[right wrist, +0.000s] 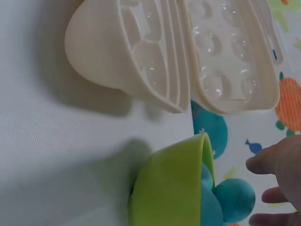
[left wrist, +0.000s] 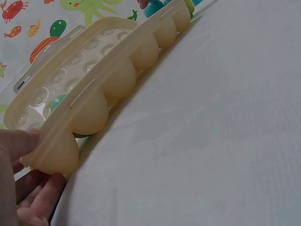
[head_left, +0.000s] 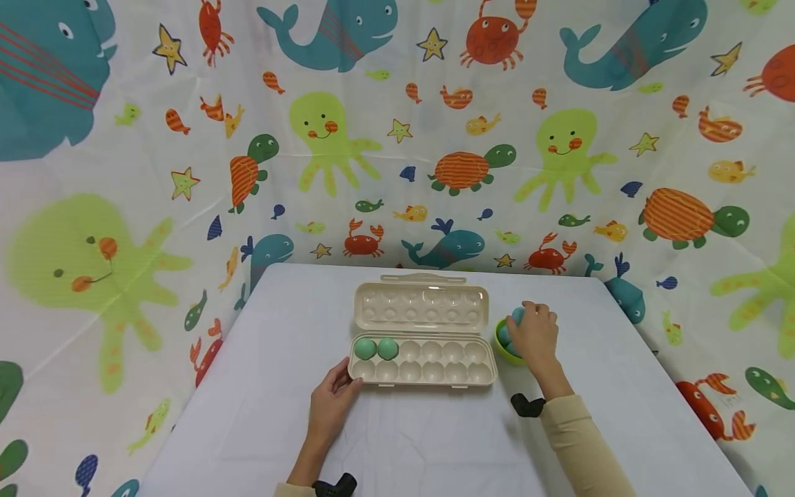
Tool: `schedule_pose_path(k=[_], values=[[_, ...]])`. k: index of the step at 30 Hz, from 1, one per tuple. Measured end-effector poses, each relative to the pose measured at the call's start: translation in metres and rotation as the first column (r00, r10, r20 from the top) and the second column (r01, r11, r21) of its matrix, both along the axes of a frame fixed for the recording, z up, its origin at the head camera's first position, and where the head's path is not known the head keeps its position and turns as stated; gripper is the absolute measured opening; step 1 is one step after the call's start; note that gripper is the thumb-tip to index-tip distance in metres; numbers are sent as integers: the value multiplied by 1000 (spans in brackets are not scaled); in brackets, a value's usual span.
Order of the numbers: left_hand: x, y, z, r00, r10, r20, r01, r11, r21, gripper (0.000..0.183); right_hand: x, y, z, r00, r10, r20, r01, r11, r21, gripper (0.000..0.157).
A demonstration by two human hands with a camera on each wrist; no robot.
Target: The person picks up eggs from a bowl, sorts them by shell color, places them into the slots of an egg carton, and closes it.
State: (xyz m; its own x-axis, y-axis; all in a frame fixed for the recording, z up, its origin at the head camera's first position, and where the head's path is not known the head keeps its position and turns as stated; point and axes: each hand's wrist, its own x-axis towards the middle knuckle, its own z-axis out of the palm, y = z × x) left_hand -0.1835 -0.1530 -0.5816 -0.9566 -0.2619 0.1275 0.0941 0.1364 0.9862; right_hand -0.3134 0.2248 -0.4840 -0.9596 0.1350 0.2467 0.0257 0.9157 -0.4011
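A cream plastic egg carton (head_left: 428, 384) lies open on the table, its lid (head_left: 421, 321) folded back. Two green balls (head_left: 376, 348) sit in the back row's two leftmost cups. My left hand (head_left: 335, 400) holds the carton's front left corner, thumb on the rim and fingers under the end cup (left wrist: 54, 153). To the carton's right stands a lime-green bowl (right wrist: 164, 183) with several blue-teal balls. One teal ball (right wrist: 234, 200) sticks out above the bowl's rim. Over the bowl, my right hand (head_left: 535, 338) spreads its thumb and fingers around that ball, with a gap at the thumb.
A white cloth covers the table (head_left: 279, 331). Behind and beside it hangs a curtain (head_left: 385, 152) printed with sea animals. Black straps (head_left: 528, 405) are on both wrists.
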Motion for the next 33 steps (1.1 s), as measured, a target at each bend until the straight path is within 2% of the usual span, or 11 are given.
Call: schedule_pose_path(k=[8,11,16,22,27,33], values=[[-1,2,0,999,16,44,-16,1000,-5,58,-7,9,-9,998,-2,61,3,1000,-16,54],[3,4,8,998,23,60,-22,1000,-11,57,-9,12,-13,998,1,68,1,999,-32,52],[10,8,26,1000,12,24,-12,1000,-18,56,-13,12,-15,999,8,51,-5,998,-61,50],[13,8,33,1000,5,30,-5,1000,-7,56,-14,12,-12,998,9,66,-4,996,-86,51],[14,8,34,999,9,33,-9,1000,-3,54,-10,10,-10,999,2,40,5,987,-162,51],[13,7,34,1000,12,28,-12,1000,5,54,2,-7,-1,999,51,-19,-55,954,-296,54]])
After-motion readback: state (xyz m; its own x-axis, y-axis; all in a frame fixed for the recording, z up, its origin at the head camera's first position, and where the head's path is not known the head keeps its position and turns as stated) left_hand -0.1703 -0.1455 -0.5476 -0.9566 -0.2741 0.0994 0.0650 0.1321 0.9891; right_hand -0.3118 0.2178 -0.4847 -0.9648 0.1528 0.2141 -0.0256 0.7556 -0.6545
